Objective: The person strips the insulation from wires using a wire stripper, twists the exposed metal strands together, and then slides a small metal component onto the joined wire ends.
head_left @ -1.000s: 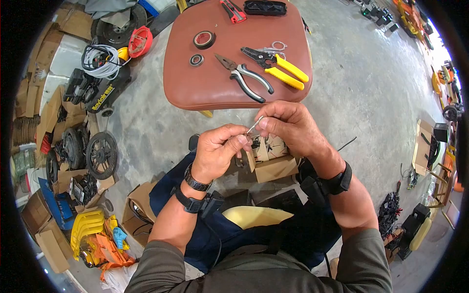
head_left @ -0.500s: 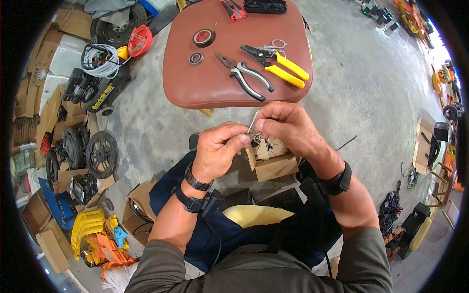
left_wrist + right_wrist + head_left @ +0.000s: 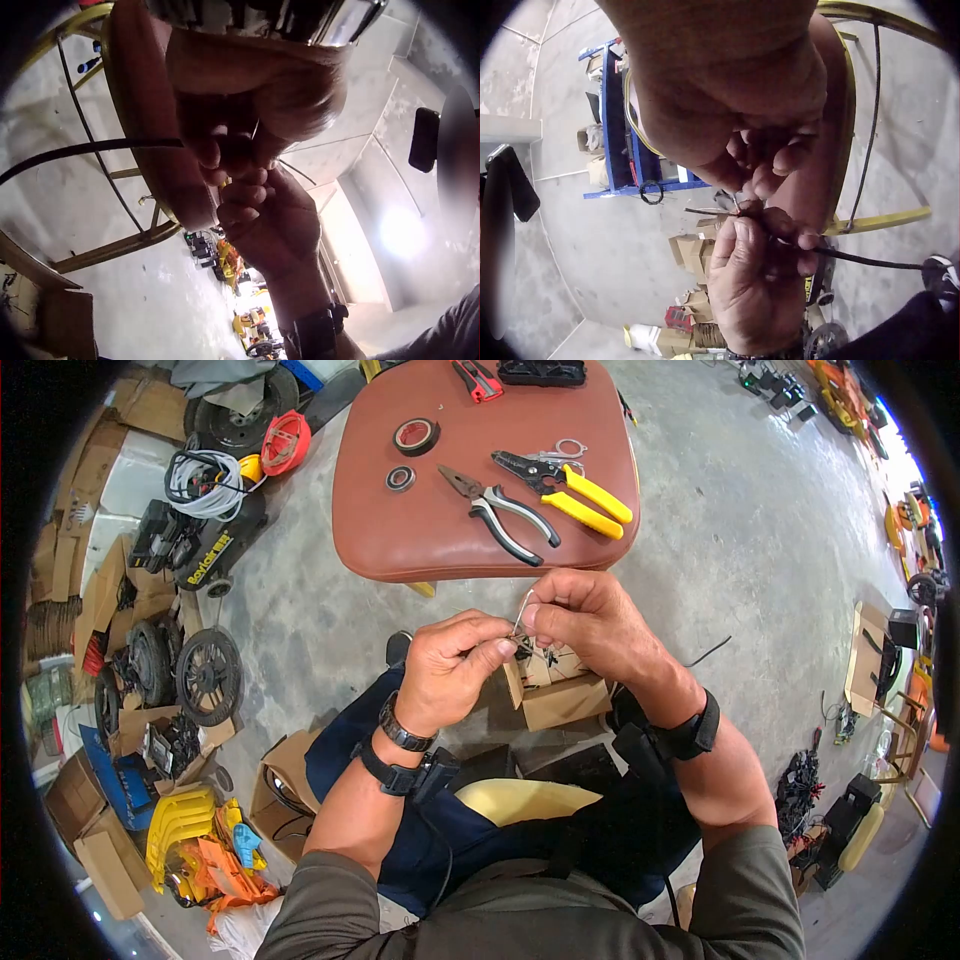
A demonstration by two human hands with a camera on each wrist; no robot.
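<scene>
In the head view my left hand (image 3: 447, 665) pinches a black cable between thumb and index finger; the cable (image 3: 870, 260) runs out behind the palm in the right wrist view. Close above it, my right hand (image 3: 590, 622) pinches a thin silvery wire (image 3: 521, 614) between thumb and fingertips. This wire rises from the left fingertips, standing nearly upright. A short dark end (image 3: 705, 212) pokes out past the left thumb. Fingers hide the spot where wire and cable meet. Beyond the hands, pliers (image 3: 500, 515) and yellow-handled wire strippers (image 3: 570, 495) lie on a brown padded stool (image 3: 380, 540).
Also on the stool are a roll of black tape (image 3: 416, 437), a ring bearing (image 3: 400, 479), small folding scissors (image 3: 568, 452) and a red utility knife (image 3: 478, 380). An open cardboard box (image 3: 567, 703) stands below the hands. Wheels (image 3: 208, 677) and boxes crowd the left side.
The silvery wire has swung from a slant toward the right to nearly upright as the right fingers shifted slightly. My left hand has stayed almost in place.
</scene>
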